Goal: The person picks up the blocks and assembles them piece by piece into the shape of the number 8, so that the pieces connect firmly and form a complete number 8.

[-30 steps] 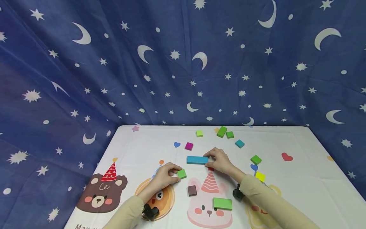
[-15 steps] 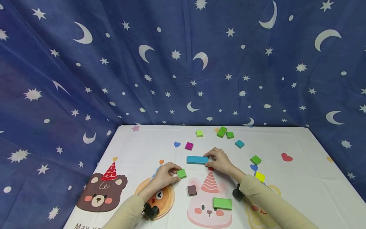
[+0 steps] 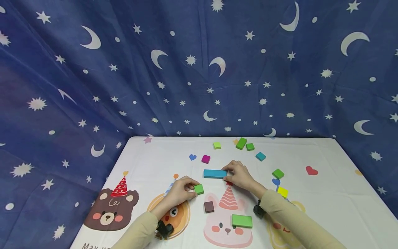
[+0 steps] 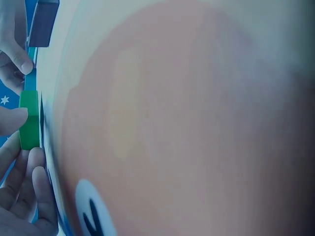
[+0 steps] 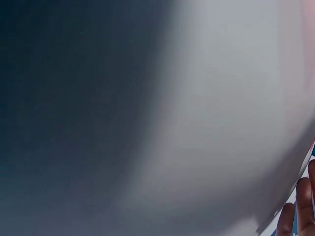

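Left hand (image 3: 180, 190): thumb and fingers, drawn close together, pinch a small green block (image 3: 199, 189), set nearer the wearer than the long blue block (image 3: 214, 174) and apart from it. Right hand (image 3: 238, 175): thumb and fingers, parted by the bar's width, grip the blue block's right end. The blue block runs roughly parallel to the table's (image 3: 335, 186) far edge; a magenta block (image 3: 206, 159) lies between.

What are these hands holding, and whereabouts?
The left hand pinches the small green block by its left side; the right hand grips the long blue block by its right end.
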Available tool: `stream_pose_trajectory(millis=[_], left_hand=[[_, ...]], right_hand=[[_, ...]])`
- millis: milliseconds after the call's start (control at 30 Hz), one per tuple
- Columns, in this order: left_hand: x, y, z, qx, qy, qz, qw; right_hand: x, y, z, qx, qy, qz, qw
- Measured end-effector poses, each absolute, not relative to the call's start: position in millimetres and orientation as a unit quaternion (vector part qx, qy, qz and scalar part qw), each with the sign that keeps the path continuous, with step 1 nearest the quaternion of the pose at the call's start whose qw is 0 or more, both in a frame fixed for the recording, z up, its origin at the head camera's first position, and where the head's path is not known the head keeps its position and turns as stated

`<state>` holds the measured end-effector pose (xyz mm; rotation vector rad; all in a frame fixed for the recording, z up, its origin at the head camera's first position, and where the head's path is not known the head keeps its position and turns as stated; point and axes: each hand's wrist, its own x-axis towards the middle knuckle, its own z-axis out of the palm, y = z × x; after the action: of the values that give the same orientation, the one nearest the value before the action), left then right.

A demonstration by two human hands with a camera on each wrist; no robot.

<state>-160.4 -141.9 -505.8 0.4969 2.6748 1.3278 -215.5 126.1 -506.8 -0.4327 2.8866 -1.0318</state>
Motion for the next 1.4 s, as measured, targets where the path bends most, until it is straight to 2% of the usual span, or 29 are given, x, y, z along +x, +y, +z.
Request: stream_pose_trajectory(millis=[900,1400], left_hand=[[-178.2,-119.9,-500.3,0.183,0.875,0.444,0.051],[-194.8,-99.2,-500.1,0.213,0.867,0.445,0.078]], right_hand=[[-212.6,155.7,-499.5,-0.137,0.943,-0.302,0.022],[-211.4,180.4,-497.8,-0.14,0.947,-0.289,0.004]])
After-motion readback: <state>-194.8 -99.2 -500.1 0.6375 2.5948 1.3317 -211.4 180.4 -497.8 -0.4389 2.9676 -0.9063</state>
